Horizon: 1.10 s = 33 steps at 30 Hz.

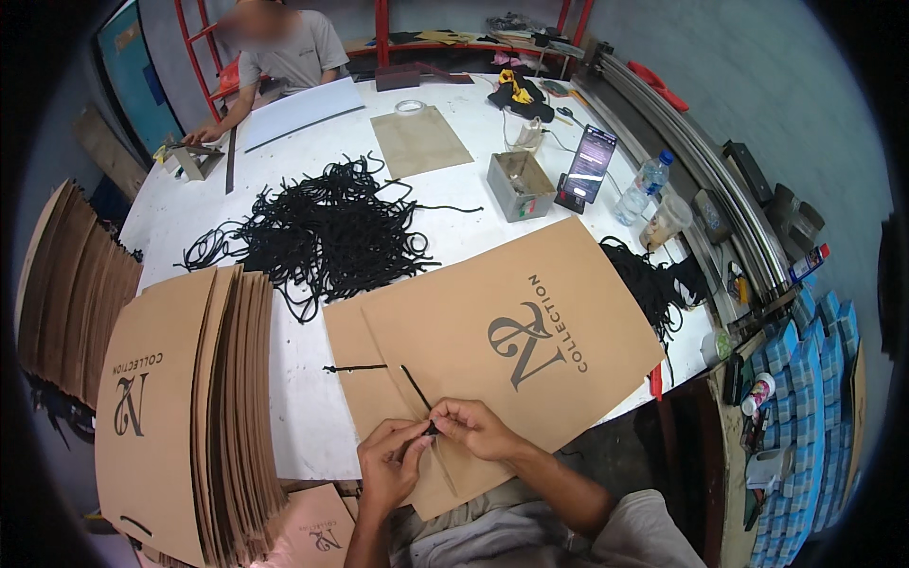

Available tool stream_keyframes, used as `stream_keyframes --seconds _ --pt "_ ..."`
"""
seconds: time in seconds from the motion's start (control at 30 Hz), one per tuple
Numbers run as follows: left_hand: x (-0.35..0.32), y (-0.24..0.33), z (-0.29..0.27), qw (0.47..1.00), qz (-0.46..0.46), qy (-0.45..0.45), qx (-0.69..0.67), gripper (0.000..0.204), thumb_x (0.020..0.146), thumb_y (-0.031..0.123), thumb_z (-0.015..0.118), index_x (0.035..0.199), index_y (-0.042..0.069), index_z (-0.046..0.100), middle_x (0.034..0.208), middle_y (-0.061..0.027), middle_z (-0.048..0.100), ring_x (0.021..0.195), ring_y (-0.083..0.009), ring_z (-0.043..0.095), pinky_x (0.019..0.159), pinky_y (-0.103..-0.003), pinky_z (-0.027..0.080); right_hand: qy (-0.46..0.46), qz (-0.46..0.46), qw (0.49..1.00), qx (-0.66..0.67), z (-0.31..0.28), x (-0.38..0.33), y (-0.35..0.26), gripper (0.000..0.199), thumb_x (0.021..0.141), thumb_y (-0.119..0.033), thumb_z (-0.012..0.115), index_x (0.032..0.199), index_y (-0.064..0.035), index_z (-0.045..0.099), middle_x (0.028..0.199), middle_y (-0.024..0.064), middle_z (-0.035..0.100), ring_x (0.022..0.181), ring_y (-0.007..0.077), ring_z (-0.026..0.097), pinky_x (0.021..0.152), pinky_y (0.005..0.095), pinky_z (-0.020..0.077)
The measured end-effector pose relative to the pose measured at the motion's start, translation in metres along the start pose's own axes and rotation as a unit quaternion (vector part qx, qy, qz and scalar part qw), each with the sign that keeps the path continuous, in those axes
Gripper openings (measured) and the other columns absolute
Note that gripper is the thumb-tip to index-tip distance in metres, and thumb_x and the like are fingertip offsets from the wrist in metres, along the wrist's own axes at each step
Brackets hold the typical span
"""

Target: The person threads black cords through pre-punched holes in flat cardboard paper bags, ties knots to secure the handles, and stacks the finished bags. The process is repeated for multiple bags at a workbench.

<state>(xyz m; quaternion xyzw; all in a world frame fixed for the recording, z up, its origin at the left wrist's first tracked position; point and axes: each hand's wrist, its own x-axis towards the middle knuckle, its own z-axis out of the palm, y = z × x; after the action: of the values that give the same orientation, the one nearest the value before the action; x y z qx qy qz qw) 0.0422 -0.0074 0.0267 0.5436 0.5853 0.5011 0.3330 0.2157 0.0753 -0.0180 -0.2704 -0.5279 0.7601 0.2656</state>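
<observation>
A flat brown paper bag (454,350) with dark print lies slanted on the white table in front of me. Black cord (415,386) comes out of a hole near its folded edge, and another black cord piece (355,368) sticks out farther left. My left hand (390,461) and my right hand (471,431) meet over the bag's near part. Both pinch the black cord between thumb and fingers, where a small dark knot or bunch shows. The fingertips partly cover the cord's end.
A tangled heap of black cords (327,227) lies beyond the bag. Stacked paper bags (156,407) stand at my left. A metal box (521,186), a phone (589,163) on a stand and a water bottle (644,187) are at the right. Another person (294,57) works across the table.
</observation>
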Motion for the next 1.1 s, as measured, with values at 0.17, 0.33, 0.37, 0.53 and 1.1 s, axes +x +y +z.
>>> stream_keyframes --seconds 0.17,0.33,0.37,0.53,1.1 --pt "-0.001 -0.002 0.015 0.997 -0.038 0.045 -0.047 0.009 0.095 -0.003 0.069 0.103 -0.004 0.073 0.097 -0.0103 0.069 0.089 -0.0151 0.067 0.078 -0.026 0.054 0.009 0.006 1.000 0.011 0.003 -0.003 -0.011 0.013 0.107 -0.010 0.055 0.114 -0.0008 0.063 0.104 0.0005 0.065 0.089 0.0064 0.058 0.083 0.0228 0.0472" --pt "-0.013 0.007 0.006 0.981 -0.119 0.055 -0.147 0.010 0.100 0.002 0.063 0.099 -0.006 0.068 0.099 -0.0129 0.071 0.087 -0.0156 0.067 0.078 -0.027 0.055 0.031 -0.062 0.983 -0.168 0.019 -0.008 -0.031 0.012 0.096 -0.002 0.065 0.107 0.0014 0.067 0.097 0.0060 0.062 0.082 0.0164 0.062 0.073 0.0308 0.0521" --pt "-0.016 0.010 0.003 0.980 -0.118 0.069 -0.145 0.010 0.101 0.002 0.062 0.099 -0.006 0.067 0.099 -0.0135 0.071 0.087 -0.0158 0.067 0.078 -0.028 0.055 0.025 -0.091 0.952 -0.290 0.026 -0.007 -0.034 0.012 0.092 0.000 0.067 0.104 0.0013 0.067 0.095 0.0079 0.061 0.080 0.0194 0.063 0.071 0.0322 0.0527" --pt "-0.041 0.039 -0.007 0.989 -0.031 0.068 -0.125 0.008 0.099 0.003 0.064 0.099 -0.005 0.067 0.098 -0.0161 0.072 0.085 -0.0176 0.068 0.079 -0.031 0.057 0.093 -0.279 0.859 -0.419 0.036 -0.002 -0.009 0.023 0.073 0.008 0.066 0.095 -0.0004 0.066 0.093 0.0131 0.056 0.081 0.0318 0.062 0.069 0.0398 0.0541" --pt "-0.083 0.042 0.024 0.875 0.313 -0.203 0.308 0.039 0.086 0.014 0.065 0.124 0.009 0.072 0.121 -0.0121 0.070 0.120 -0.0288 0.063 0.100 -0.052 0.052 0.561 -0.068 0.734 -0.377 -0.349 -0.140 -0.119 0.046 0.093 -0.032 0.078 0.115 0.0072 0.066 0.083 0.0057 0.069 0.069 0.0120 0.062 0.064 0.0281 0.0513"
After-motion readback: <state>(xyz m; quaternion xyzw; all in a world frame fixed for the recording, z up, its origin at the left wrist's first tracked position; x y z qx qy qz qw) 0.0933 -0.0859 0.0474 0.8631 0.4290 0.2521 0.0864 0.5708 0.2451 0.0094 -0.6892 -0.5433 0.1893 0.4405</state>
